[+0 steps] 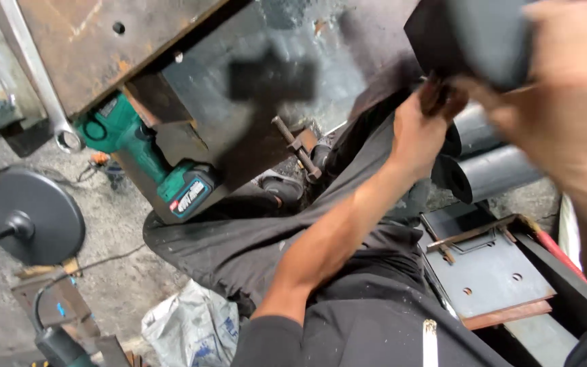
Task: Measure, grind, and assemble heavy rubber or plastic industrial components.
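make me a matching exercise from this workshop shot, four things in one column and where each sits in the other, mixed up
Things:
1. green cordless tool
2. round dark disc
3. steel plate with holes
4. open-end wrench

Places:
A. lower right, lying flat beside the person's legs
B. far left on the concrete floor, with cables by it
C. upper left, leaning along the rusty plate
D. left of centre, tucked under the edge of the big dark metal piece

Pairs: 1-D, 2-B, 3-A, 4-C
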